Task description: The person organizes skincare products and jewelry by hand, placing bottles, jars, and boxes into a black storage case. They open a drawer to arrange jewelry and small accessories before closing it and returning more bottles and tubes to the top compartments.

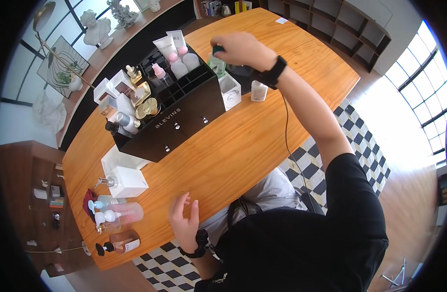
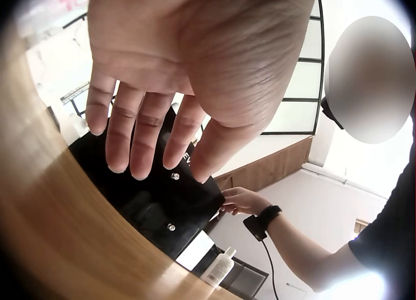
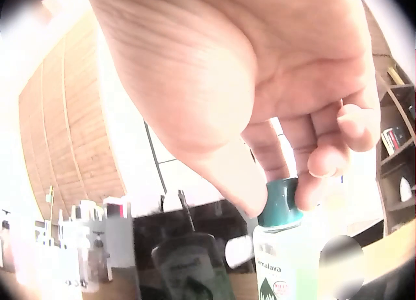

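My right hand (image 1: pixel 243 48) pinches the dark green cap of a clear bottle (image 3: pixel 279 261) between thumb and fingers, beside the right end of the black organizer (image 1: pixel 170 131). The bottle stands upright, with pale green contents and a printed label. In the head view it overlaps a white marbled box (image 1: pixel 229 91). Close by stands a small white bottle (image 1: pixel 259 91). My left hand (image 1: pixel 185 221) hovers near the table's front edge, fingers relaxed and holding nothing. In the left wrist view its palm (image 2: pixel 195 46) shows with the fingers pointing down.
Tubes, jars and pump bottles crowd the organizer's top. At the table's left end are a white soap dispenser (image 1: pixel 128 181), a pink pump bottle (image 1: pixel 128 212) and an amber pump bottle (image 1: pixel 123 242). A black cable (image 1: pixel 287 131) hangs from the right wrist across the wooden table (image 1: pixel 218 160).
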Motion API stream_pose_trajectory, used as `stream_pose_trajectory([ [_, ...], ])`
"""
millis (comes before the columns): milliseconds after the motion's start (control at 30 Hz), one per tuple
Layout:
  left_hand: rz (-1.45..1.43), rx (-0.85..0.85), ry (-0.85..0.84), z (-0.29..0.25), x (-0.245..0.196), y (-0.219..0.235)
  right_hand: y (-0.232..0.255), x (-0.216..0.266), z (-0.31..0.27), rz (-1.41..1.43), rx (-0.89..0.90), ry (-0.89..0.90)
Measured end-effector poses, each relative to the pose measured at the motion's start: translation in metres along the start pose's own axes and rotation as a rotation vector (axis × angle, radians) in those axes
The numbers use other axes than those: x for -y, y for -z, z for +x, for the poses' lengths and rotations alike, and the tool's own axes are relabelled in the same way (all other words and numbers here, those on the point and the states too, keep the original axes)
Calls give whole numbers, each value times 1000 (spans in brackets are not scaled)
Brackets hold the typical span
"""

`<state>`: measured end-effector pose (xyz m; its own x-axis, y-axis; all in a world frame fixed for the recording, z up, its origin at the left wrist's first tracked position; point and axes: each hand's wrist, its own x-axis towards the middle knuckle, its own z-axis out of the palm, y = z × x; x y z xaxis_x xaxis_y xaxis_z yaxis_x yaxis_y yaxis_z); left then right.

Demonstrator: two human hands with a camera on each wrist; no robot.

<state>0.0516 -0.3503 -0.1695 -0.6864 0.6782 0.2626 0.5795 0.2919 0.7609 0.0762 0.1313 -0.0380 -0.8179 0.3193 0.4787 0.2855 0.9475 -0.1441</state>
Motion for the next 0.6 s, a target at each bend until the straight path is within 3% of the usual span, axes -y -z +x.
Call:
stream_pose_trajectory([
  [100,-2,4,8,3,-1,-2,44,6,-19,23,-74,-26],
  [200,-12,15,7,7,0,-5,76,17,-46,93,-9,-78],
  [267,-22,18,7,9,0,-6,71,19,-68,54,0,-70],
  [400,-21,21,-21,12,0,-6,40,14,-108,19,185,2],
  [600,-18,17,-22,12,2,-5,11,17,-125,-20,268,-112],
])
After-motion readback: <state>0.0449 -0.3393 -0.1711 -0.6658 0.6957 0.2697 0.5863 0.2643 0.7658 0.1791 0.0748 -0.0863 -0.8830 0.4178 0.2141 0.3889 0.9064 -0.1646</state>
